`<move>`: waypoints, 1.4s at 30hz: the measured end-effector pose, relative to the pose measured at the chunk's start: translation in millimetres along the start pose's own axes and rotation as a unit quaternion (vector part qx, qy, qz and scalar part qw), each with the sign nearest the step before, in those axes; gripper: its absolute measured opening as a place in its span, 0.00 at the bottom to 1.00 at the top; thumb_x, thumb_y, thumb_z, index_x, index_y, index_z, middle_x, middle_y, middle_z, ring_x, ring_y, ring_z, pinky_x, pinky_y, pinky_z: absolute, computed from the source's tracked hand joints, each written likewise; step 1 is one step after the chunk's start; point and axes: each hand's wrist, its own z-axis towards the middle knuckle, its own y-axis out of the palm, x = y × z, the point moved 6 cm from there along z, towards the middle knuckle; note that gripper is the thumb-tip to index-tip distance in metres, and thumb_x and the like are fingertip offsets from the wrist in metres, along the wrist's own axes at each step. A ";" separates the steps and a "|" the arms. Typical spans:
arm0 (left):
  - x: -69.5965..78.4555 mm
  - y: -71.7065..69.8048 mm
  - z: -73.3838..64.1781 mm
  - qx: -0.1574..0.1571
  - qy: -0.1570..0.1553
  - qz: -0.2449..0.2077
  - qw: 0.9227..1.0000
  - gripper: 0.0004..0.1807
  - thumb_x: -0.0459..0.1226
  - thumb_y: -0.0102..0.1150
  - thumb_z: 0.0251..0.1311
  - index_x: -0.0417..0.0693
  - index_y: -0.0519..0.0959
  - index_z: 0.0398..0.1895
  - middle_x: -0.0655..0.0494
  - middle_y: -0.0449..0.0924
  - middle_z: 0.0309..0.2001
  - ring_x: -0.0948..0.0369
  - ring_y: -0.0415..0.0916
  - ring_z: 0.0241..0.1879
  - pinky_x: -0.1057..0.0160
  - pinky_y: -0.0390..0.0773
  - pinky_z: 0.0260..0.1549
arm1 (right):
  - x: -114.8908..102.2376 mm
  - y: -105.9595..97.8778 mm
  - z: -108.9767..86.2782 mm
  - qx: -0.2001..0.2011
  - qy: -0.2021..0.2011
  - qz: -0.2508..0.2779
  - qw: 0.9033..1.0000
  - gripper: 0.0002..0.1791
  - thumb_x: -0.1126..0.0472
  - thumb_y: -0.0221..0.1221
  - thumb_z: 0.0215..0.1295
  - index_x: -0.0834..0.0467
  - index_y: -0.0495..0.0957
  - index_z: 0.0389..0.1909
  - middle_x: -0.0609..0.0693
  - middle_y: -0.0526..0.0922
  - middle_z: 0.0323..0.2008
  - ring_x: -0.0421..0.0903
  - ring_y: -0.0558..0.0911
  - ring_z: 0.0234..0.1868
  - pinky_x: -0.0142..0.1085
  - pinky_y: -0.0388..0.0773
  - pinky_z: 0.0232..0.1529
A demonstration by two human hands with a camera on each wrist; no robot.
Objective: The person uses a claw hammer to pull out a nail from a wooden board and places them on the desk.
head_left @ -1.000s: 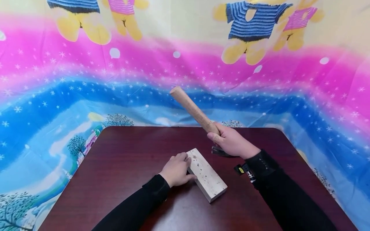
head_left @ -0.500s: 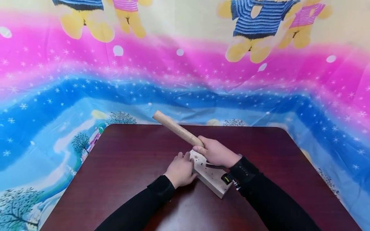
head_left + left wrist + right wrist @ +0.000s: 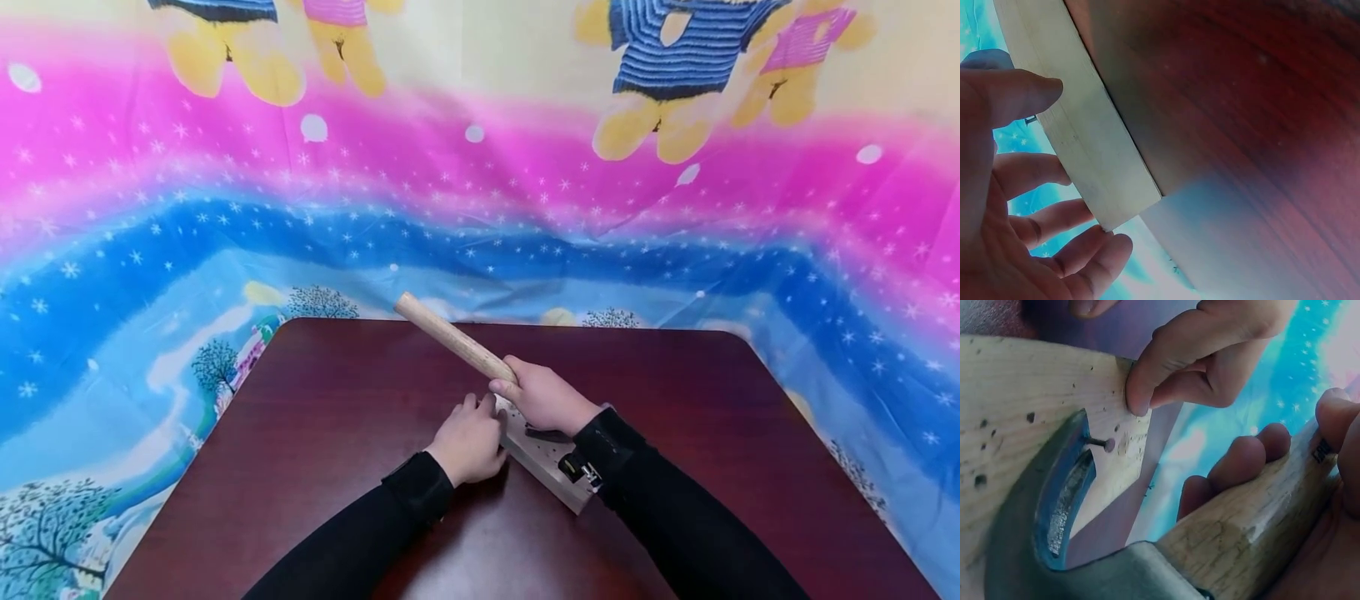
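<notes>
A pale wooden block (image 3: pixel 551 482) dotted with dark holes lies on the table. My left hand (image 3: pixel 468 442) holds its far left end: the thumb is on the side face, and a fingertip presses the holed face in the right wrist view. My right hand (image 3: pixel 551 400) grips the wooden handle of a claw hammer (image 3: pixel 457 340), which slants up to the left. Low over the block, the dark hammer head (image 3: pixel 1016 550) has its claw tips right at a nail (image 3: pixel 1102 443) that stands out from the wood. From above, the right hand and wrist hide most of the head.
The dark red table (image 3: pixel 337 392) has rounded far corners. Behind it and along its sides hangs a patterned cloth (image 3: pixel 420 208) in pink and blue. A small device (image 3: pixel 581 468) is strapped at the right wrist, over the block's near end.
My right hand has brought the hammer left and down from beside the block to over it, lowering the handle's end. The left hand stays at the block.
</notes>
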 end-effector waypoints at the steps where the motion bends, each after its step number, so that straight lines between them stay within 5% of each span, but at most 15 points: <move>1: -1.5 -1.7 0.8 -0.003 -0.001 -0.003 1.000 0.27 0.52 0.71 0.65 0.45 0.88 0.59 0.45 0.80 0.61 0.47 0.78 0.50 0.52 0.86 0.50 | -1.3 -1.1 2.1 0.004 0.002 0.002 1.000 0.12 0.49 0.53 0.86 0.54 0.73 0.48 0.49 0.70 0.29 0.45 0.70 0.25 0.36 0.70 0.31; 5: -7.3 -7.1 4.0 -0.012 -0.002 -0.029 1.000 0.24 0.50 0.72 0.64 0.45 0.88 0.57 0.45 0.78 0.61 0.47 0.75 0.51 0.52 0.86 0.50 | -6.5 -5.0 9.5 0.027 0.004 0.022 0.999 0.12 0.49 0.54 0.86 0.54 0.73 0.49 0.50 0.70 0.29 0.45 0.71 0.24 0.36 0.71 0.31; 12: -9.7 -13.1 8.8 -0.012 0.012 -0.055 0.998 0.22 0.50 0.69 0.69 0.45 0.88 0.57 0.45 0.79 0.57 0.50 0.74 0.56 0.54 0.76 0.66 | -11.2 -12.7 8.7 0.072 0.002 0.051 0.996 0.13 0.47 0.53 0.86 0.54 0.73 0.52 0.49 0.69 0.28 0.45 0.69 0.24 0.36 0.70 0.32; 20: -12.0 -20.8 7.1 0.030 -0.053 -0.054 0.997 0.24 0.59 0.68 0.70 0.47 0.87 0.45 0.46 0.79 0.50 0.52 0.74 0.46 0.55 0.86 0.49 | -12.7 -17.2 -2.2 0.108 -0.013 0.105 0.989 0.14 0.47 0.52 0.87 0.53 0.75 0.55 0.47 0.67 0.26 0.44 0.66 0.22 0.35 0.66 0.28; 26: -9.2 -19.0 1.0 0.063 -0.065 -0.048 0.995 0.20 0.56 0.72 0.68 0.49 0.82 0.32 0.49 0.79 0.44 0.53 0.76 0.43 0.56 0.85 0.43 | -11.6 -11.8 -5.5 0.090 -0.003 0.131 0.987 0.14 0.47 0.53 0.87 0.53 0.75 0.54 0.50 0.72 0.28 0.45 0.68 0.24 0.36 0.67 0.30; 32: 1.9 -6.6 -6.3 0.064 -0.045 -0.053 0.996 0.19 0.54 0.74 0.65 0.51 0.81 0.28 0.51 0.80 0.44 0.55 0.77 0.43 0.58 0.84 0.40 | -12.4 -17.5 -6.6 0.026 0.035 0.114 0.992 0.11 0.53 0.58 0.83 0.58 0.76 0.50 0.52 0.75 0.31 0.44 0.69 0.25 0.36 0.67 0.29; 39: 3.4 0.8 -8.0 0.027 -0.053 -0.048 0.997 0.20 0.56 0.69 0.70 0.50 0.88 0.43 0.51 0.82 0.54 0.53 0.80 0.52 0.54 0.85 0.50 | -54.6 -37.1 21.6 -0.020 0.004 0.109 0.994 0.19 0.56 0.61 0.77 0.58 0.76 0.63 0.55 0.86 0.39 0.48 0.83 0.40 0.39 0.77 0.44; 42: 3.9 1.0 -6.6 0.014 -0.054 -0.049 0.997 0.20 0.56 0.68 0.71 0.50 0.90 0.48 0.50 0.84 0.64 0.51 0.82 0.61 0.52 0.85 0.59 | -73.3 -43.3 34.3 -0.022 0.005 0.119 0.993 0.16 0.54 0.62 0.77 0.56 0.78 0.59 0.55 0.89 0.39 0.49 0.87 0.42 0.41 0.79 0.48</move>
